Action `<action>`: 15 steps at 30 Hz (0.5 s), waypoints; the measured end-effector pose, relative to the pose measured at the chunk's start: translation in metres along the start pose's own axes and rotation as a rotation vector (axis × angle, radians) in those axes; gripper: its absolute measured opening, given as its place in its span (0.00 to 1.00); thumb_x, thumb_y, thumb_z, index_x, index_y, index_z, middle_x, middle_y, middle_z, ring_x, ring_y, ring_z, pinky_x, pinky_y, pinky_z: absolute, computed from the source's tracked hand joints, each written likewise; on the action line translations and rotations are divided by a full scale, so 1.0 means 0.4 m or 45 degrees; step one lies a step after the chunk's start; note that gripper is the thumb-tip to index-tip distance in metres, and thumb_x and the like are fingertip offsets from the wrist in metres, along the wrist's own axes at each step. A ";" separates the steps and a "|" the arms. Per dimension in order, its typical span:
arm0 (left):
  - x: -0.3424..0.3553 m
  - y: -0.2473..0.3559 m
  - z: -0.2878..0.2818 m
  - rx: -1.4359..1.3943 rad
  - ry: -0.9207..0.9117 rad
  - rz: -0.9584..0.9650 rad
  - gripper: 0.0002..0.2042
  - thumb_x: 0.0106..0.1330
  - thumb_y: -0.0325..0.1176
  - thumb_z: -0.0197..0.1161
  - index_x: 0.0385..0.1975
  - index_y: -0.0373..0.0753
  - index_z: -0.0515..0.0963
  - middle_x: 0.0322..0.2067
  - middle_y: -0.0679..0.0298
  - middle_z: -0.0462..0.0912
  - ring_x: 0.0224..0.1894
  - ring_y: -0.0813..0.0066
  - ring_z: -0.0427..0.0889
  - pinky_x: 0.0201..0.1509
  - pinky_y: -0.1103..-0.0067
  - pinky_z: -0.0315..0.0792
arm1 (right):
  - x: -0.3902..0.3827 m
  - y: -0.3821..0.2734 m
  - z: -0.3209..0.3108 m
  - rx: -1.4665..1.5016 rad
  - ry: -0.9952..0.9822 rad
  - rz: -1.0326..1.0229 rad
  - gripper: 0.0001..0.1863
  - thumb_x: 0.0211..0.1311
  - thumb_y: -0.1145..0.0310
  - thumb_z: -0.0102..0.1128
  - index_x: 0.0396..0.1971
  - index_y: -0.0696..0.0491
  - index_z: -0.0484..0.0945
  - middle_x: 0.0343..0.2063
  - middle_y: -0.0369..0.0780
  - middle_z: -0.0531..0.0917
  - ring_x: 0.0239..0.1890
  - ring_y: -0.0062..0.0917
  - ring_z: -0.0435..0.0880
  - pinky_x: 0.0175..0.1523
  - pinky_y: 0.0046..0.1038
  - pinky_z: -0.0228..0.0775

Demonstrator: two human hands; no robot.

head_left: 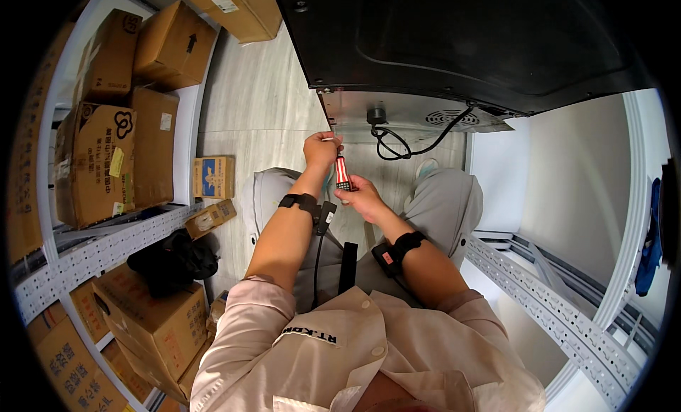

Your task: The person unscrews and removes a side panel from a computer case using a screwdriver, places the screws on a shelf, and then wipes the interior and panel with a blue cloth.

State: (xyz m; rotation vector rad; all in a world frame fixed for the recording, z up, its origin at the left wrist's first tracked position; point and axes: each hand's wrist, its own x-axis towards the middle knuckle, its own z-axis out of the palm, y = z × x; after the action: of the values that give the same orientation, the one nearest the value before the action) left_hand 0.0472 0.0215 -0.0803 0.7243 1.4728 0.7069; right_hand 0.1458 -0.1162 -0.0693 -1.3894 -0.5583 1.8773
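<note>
One screwdriver with a red-and-white striped handle sat near the frame's centre, its end held closed in the right grip. Whether the left grip pinched its shaft was unclear. With the metal panel in place, work looked unfinished.

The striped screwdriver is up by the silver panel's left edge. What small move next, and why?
Probably press the screwdriver lightly forward to feel whether its tip is seated, before any turning. The right hand grips the back of the handle, and the left hand is at its front, beside the silver panel; I cannot tell from this view whether the tip has engaged anything.
</note>
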 end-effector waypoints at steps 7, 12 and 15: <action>0.005 -0.007 0.008 -0.017 -0.030 -0.003 0.07 0.67 0.24 0.59 0.40 0.27 0.75 0.29 0.58 0.83 0.27 0.71 0.83 0.30 0.76 0.77 | -0.018 -0.034 0.012 0.288 -0.013 0.184 0.14 0.59 0.70 0.65 0.42 0.54 0.72 0.32 0.35 0.80 0.34 0.23 0.79 0.42 0.31 0.75; 0.001 -0.006 0.005 -0.089 -0.119 -0.012 0.10 0.71 0.25 0.52 0.47 0.26 0.71 0.31 0.56 0.82 0.29 0.70 0.83 0.31 0.76 0.78 | -0.017 -0.041 0.002 0.659 -0.094 0.245 0.14 0.60 0.71 0.63 0.44 0.56 0.71 0.36 0.39 0.80 0.36 0.28 0.81 0.46 0.35 0.77; -0.013 0.011 0.009 -0.114 -0.118 -0.044 0.11 0.71 0.25 0.52 0.49 0.27 0.69 0.31 0.56 0.82 0.29 0.70 0.83 0.31 0.76 0.77 | -0.013 -0.026 0.001 0.536 -0.070 0.144 0.15 0.60 0.73 0.63 0.46 0.56 0.71 0.36 0.39 0.79 0.36 0.28 0.82 0.46 0.35 0.77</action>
State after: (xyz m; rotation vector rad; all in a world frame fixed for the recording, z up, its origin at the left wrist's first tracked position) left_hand 0.0509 0.0199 -0.0736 0.6532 1.3572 0.6997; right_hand 0.1491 -0.1134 -0.0586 -1.1111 -0.0981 1.9851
